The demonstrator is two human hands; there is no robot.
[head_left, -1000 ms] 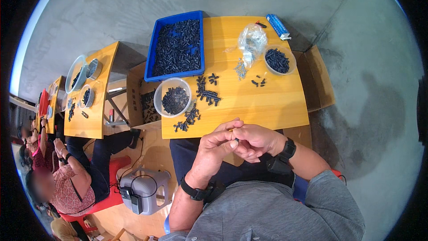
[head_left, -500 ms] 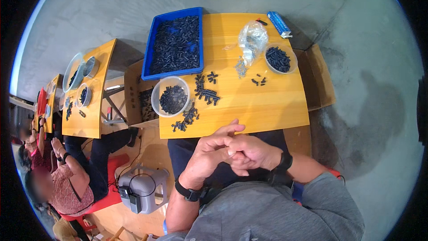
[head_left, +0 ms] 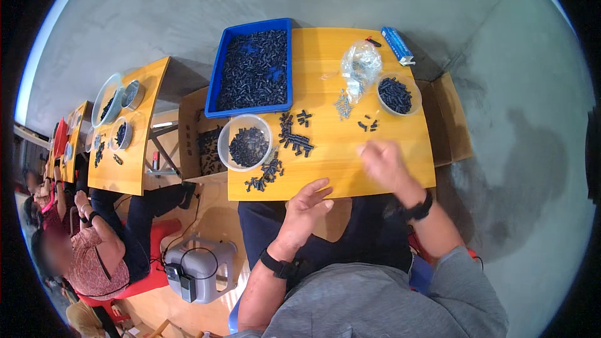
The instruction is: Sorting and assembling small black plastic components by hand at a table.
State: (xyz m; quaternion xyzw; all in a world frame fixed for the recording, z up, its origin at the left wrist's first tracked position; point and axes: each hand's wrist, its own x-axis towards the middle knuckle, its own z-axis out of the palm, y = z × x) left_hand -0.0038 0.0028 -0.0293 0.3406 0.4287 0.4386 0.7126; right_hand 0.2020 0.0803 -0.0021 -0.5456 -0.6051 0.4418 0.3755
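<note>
My left hand point(head_left: 305, 211) is over the front edge of the yellow table, fingers stretched forward and thumb apart, with nothing visible in them. Smeared by motion, my right hand point(head_left: 386, 164) hovers above the table's right front part, and what it may hold cannot be made out. Beyond it lie a few short black cylindrical pieces point(head_left: 369, 124) and a pile of small silvery pins or screws point(head_left: 343, 105). Loose black cylinders point(head_left: 295, 138) lie left of centre, with smaller dark pieces point(head_left: 266, 174) nearer me. A round clear tub point(head_left: 221, 151) of small dark pieces stands beside them.
A blue tray point(head_left: 290, 66) full of black pieces sits at the far left. Far right are a clear plastic bag point(head_left: 361, 66), a tub point(head_left: 417, 101) of black cylinders and a blue box point(head_left: 397, 46). Cardboard boxes point(head_left: 452, 122) flank the table. Other people sit at tables leftward.
My hands were together over the table's front edge and have parted. The right one has moved forward and right over the table; the left stays near the edge, its fingers more extended.
</note>
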